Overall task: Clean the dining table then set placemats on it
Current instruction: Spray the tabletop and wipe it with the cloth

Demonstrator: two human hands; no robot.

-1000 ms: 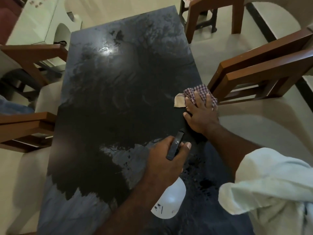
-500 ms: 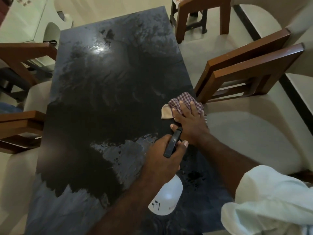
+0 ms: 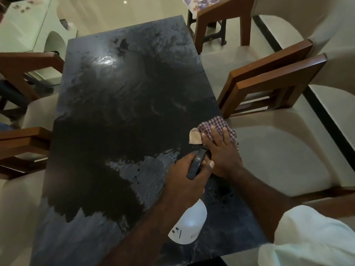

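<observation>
Dining table (image 3: 115, 112): dark glossy top, filling the middle of the view and showing hazy grey patches at the near and far ends, with a darker band between. Which part is wet, cannot tell. Checked cloth (image 3: 215, 124) is lying at the table's right edge, partly bunched, one pale corner sticking out. Right hand (image 3: 222, 150) is pressing flat on the cloth, fingers straight and spread, not gripping. Left hand (image 3: 184, 179) is curling round the neck of a white spray bottle (image 3: 189, 223), dark spray head just beside the right hand, bottle body hanging toward the near edge. No placemats on the table; wiping stage, judging by the patches.

Risks:
- cloth is sitting right on the edge, so an outward stroke could be pushing it off onto the seat
- spray head is so close to the right hand that a squeeze would likely be wetting the hand, not the table
- wooden chair (image 3: 269, 81) is standing near that edge, so knuckles could be catching it
- grey patches may be drying into streaks
</observation>
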